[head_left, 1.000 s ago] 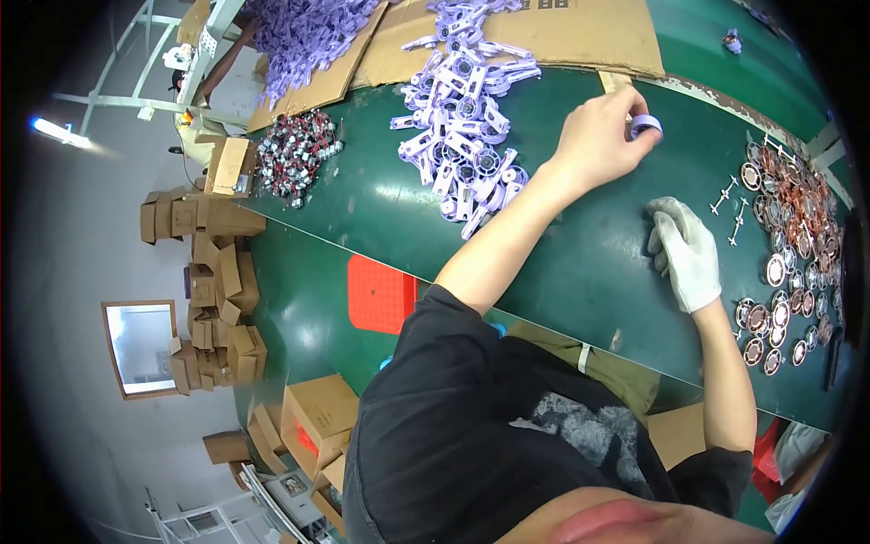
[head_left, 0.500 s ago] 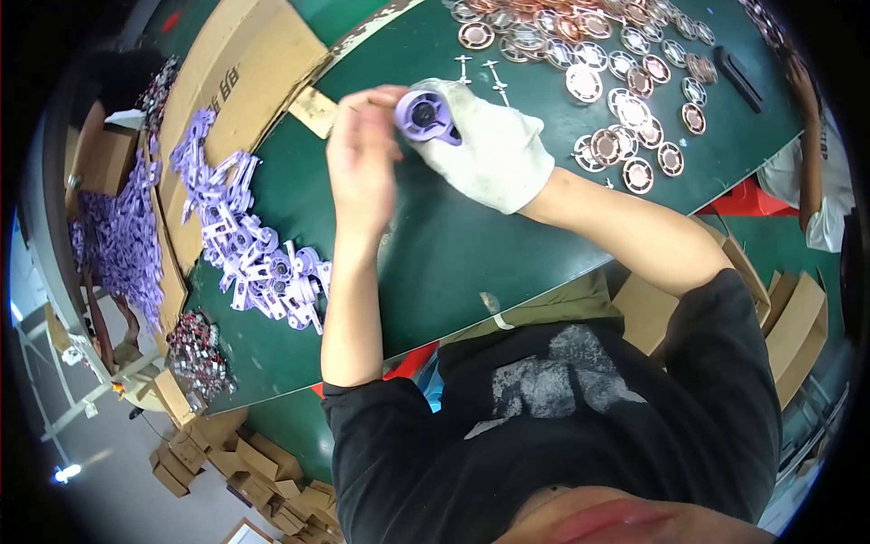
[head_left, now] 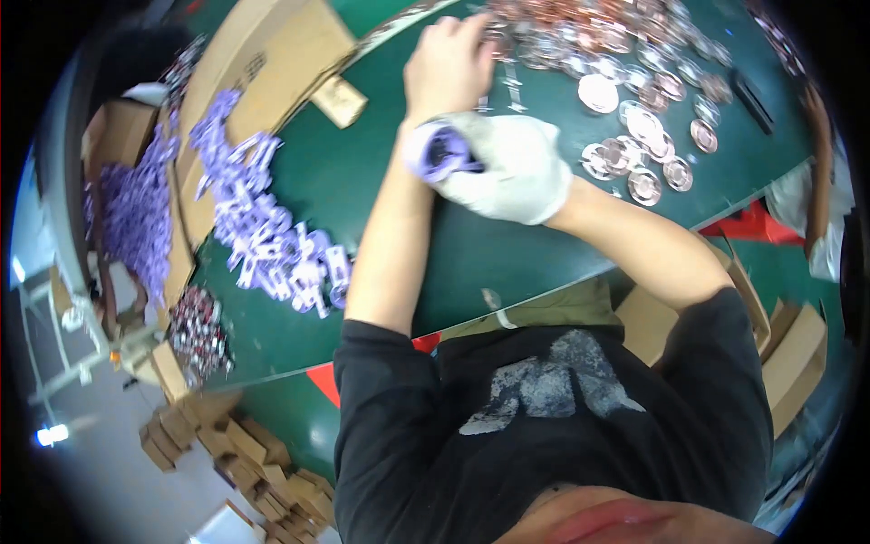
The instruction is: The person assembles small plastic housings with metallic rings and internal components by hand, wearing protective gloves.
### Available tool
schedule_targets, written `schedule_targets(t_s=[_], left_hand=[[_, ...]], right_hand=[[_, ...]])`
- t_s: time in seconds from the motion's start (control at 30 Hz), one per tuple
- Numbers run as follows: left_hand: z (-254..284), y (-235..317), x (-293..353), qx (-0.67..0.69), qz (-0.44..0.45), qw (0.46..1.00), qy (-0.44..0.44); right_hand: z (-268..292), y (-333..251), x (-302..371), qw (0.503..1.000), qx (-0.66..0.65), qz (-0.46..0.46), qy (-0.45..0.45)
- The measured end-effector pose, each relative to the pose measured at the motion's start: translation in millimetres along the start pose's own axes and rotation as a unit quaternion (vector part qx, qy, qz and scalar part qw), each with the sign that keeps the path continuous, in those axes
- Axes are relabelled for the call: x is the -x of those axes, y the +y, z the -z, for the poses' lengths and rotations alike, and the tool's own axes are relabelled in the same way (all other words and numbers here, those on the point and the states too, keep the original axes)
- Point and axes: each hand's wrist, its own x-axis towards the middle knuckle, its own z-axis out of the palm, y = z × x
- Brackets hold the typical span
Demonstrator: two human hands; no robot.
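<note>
My right hand, in a white glove, is closed round a purple plastic part with a round ring and a dark centre. It holds the part above the green table, over my left forearm. My bare left hand is stretched out to the far side, at the left edge of a heap of copper and silver spoked discs. Its fingertips are blurred by motion beside the discs, so their grip does not show. Close to its fingers lie small silver pin-like pieces.
Many purple parts lie in a curved row on the left, along a cardboard sheet. More fill a place beyond it. Small red and silver pieces are heaped near the table edge. A black bar-shaped object and another person's arm are at right.
My left hand has left the purple part and moved away to the edge of the disc heap. My right hand keeps the part, slightly nearer to me. The whole view has shifted a little.
</note>
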Motion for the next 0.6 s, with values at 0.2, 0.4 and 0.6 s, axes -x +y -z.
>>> schedule_targets(t_s=[0.2,0.4,0.6], left_hand=[[-3.9,8.7,6.0,-0.056,0.038,0.997,-0.031],[36.5,12.4,26.4,0.033,0.173,0.981,0.086],[90.5,12.7,99.1,0.005,0.233,0.969,-0.079]], right_hand=[[8.5,-6.9,10.6,0.998,0.059,-0.031,0.008],[-4.6,4.6,13.9,0.995,-0.011,-0.095,0.018],[-5.0,11.0,13.0,0.989,-0.017,-0.15,0.006]])
